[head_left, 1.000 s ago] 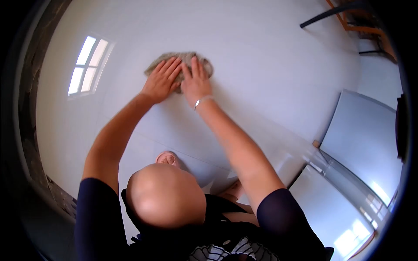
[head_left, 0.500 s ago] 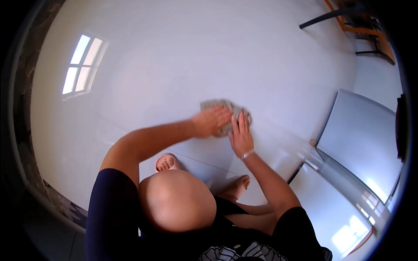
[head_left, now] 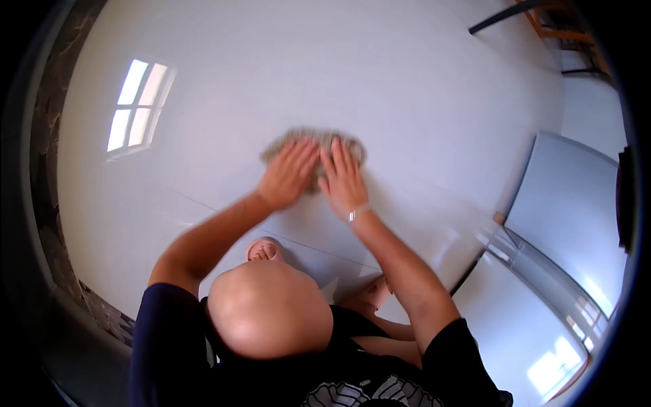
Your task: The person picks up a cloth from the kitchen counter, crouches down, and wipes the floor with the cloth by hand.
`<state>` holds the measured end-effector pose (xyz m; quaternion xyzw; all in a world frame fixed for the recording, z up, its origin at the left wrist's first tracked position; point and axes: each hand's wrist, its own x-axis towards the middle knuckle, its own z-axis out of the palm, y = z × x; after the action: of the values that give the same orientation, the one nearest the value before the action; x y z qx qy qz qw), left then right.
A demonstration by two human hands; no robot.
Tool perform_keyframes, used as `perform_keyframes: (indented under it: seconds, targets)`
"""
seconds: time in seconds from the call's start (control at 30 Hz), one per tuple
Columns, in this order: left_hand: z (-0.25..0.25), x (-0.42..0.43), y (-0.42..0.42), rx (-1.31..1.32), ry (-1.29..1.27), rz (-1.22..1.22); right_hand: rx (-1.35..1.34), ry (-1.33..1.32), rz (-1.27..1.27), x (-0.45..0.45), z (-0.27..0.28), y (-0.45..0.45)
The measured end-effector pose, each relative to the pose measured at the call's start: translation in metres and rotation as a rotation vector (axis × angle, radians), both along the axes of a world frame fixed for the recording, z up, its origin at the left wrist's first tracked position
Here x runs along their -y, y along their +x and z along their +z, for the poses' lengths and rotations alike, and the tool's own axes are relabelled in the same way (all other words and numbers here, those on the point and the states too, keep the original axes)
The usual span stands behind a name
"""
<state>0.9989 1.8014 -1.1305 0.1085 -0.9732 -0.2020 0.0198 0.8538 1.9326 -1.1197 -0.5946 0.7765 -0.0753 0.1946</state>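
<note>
A crumpled grey-brown cloth (head_left: pixel 313 134) lies on the glossy white tiled floor (head_left: pixel 224 102), partly covered by both palms. My left hand (head_left: pixel 290 173) rests flat on the cloth's left half, fingers stretched out and pointing away from me. On its right half lies my right hand (head_left: pixel 344 178), fingers extended, with a bracelet at the wrist. The two hands are side by side, close together. The cloth's near middle is mostly hidden under them.
Pink slippers (head_left: pixel 266 248) are on my feet, below the cloth. A pale, shiny two-door appliance (head_left: pixel 563 203) stands to the right. Wooden furniture with a dark leg (head_left: pixel 505 17) is at the top right. A dark patterned border (head_left: pixel 54 122) runs along the left.
Both hands and the cloth have moved left and farther from me over the floor. My left hand has turned so its fingers point forward, and the cloth looks more spread out.
</note>
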Motion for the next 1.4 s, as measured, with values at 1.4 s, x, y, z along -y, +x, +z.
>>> perform_keyframes:
  seconds: [1.4]
  targets:
    - [-0.009, -0.023, 0.053, -0.005, 0.095, -0.059, 0.107, 0.135, 0.018, -0.020, 0.021, 0.042]
